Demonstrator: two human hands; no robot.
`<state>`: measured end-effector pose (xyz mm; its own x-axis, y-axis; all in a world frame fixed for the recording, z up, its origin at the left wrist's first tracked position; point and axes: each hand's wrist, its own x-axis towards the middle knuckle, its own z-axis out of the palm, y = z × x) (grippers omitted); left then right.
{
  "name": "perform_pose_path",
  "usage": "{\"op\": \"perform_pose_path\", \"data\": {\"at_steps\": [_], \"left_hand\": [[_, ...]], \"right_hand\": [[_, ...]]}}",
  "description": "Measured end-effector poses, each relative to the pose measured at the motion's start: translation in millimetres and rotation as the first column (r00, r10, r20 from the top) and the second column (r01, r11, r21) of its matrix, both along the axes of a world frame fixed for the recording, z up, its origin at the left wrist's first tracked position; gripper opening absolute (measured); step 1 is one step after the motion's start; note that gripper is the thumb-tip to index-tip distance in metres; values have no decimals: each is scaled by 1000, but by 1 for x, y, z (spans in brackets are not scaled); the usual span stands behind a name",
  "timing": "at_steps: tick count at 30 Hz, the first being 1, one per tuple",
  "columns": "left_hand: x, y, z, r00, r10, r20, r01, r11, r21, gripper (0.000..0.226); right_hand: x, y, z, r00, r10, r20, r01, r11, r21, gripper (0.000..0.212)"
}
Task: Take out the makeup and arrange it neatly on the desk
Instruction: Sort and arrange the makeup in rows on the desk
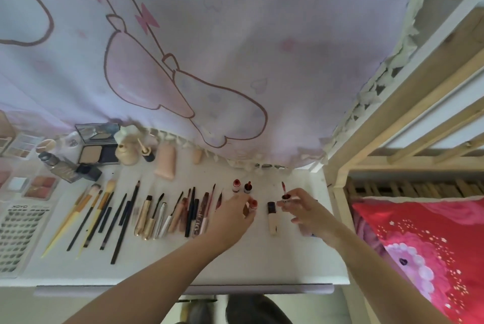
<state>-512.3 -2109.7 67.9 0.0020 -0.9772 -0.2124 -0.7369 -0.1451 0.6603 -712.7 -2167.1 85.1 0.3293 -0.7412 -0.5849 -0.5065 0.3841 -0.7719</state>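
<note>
1. Both arms reach up from the bottom of the frame over the white desk [262, 258], which runs across the lower middle.
2. The left hand [233, 215], just right of centre, has its fingers curled round a small red-capped lip tube [252, 204], pinching it near the desk top.
3. The right hand [301, 208], a little further right, pinches a red lip gloss [286, 196] between thumb and fingertips; a thin applicator wand sticks up from it.
4. Between the two hands lies a cream concealer tube [272, 218] with a dark cap, flat on the desk.
5. Just above the left hand stand two small lip bottles [242, 187], side by side and upright.
6. Left of the hands, a row of pencils and mascaras [178, 212] lies in parallel, and further left a row of brushes [99, 213] does the same.
7. At the far lower left sits a card of false lashes [18, 234]; above it are blush palettes [40, 187].
8. In the middle left of the frame, an open powder compact [98, 145], a beige bottle [127, 152] and a pink tube [165, 161] sit at the back edge.
9. A pale pink printed curtain [235, 35] hangs over the upper frame, its fringe touching the desk's rear.
10. A wooden frame [392, 124] and a red cushion [419, 245] fill the right side.
</note>
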Motion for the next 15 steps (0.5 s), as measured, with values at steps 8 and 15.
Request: {"op": "perform_pose_path", "data": {"at_steps": [8, 15], "left_hand": [[-33, -37, 5, 853, -142, 502, 284, 934, -218, 20], [-38, -79, 8, 675, -270, 687, 360, 933, 13, 26]], "right_hand": [[-4, -21, -35, 950, 55, -307, -223, 806, -548, 16], [7, -42, -51, 891, 100, -443, -358, 754, -550, 16]]}}
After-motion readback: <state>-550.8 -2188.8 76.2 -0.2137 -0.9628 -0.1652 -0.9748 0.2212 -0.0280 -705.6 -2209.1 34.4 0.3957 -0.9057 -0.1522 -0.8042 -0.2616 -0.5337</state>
